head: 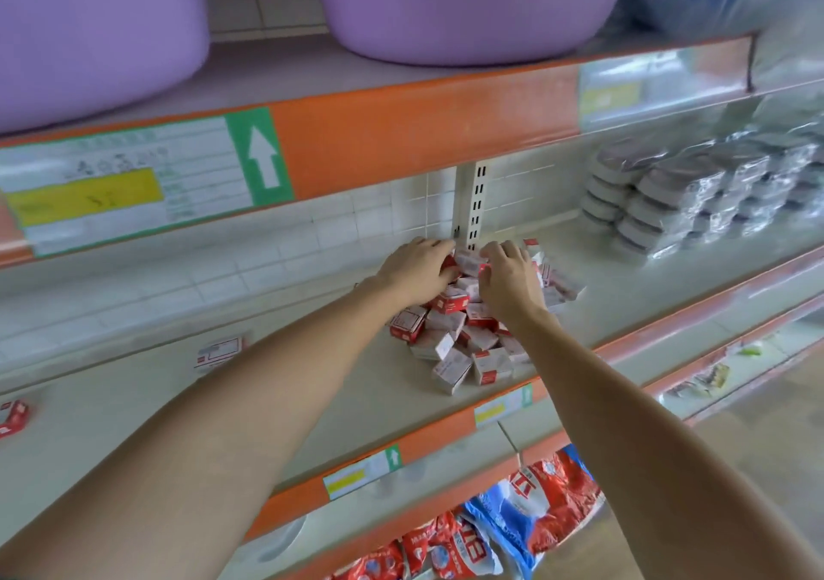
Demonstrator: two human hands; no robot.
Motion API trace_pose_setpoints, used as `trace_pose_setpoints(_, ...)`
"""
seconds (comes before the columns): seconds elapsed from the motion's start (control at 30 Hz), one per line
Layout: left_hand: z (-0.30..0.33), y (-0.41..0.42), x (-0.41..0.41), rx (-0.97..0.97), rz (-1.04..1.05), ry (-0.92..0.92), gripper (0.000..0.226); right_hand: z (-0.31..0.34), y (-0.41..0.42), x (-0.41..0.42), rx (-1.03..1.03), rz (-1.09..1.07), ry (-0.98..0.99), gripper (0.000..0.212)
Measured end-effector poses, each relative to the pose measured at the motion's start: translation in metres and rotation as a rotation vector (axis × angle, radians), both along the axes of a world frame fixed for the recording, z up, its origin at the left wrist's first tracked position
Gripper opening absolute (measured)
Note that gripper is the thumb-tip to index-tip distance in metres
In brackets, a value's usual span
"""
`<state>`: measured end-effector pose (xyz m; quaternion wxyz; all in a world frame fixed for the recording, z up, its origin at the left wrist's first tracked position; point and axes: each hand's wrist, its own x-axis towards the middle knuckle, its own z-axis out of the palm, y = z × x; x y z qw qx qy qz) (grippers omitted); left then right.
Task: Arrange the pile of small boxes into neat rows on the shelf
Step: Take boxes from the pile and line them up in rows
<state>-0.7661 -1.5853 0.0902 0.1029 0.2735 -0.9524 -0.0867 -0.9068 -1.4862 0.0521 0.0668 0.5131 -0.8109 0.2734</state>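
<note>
Both hands, left hand (417,269) and right hand (508,283), had fingers curled over the pile of boxes (463,334), probably gathering some to line up on the shelf (312,401).

The pile of small boxes (463,334) lies on the shelf (312,401), before the slotted upright (476,204). Left of the pile lies a lone box (219,353); right of it, stacked wrapped packs (695,196). Both hands, the left hand (419,267) and the right hand (508,278), rest on the pile's rear part.

Both hands cover the back of the pile of small boxes (463,325). The price label (129,182) print is blurred; the purple tubs (463,4) are cut off above.
</note>
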Motion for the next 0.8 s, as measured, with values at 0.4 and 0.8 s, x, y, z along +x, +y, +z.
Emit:
trace_pose_setpoints(0.4,0.0,0.027,-0.101,-0.039,-0.123,-0.118,0.049,-0.022,0.01,-0.081,-0.021,-0.139,-0.166,0.037)
trace_pose_setpoints(0.8,-0.027,0.027,-0.146,-0.009,-0.153,-0.145,0.042,-0.046,0.005,-0.126,0.228,-0.373,-0.309,0.037)
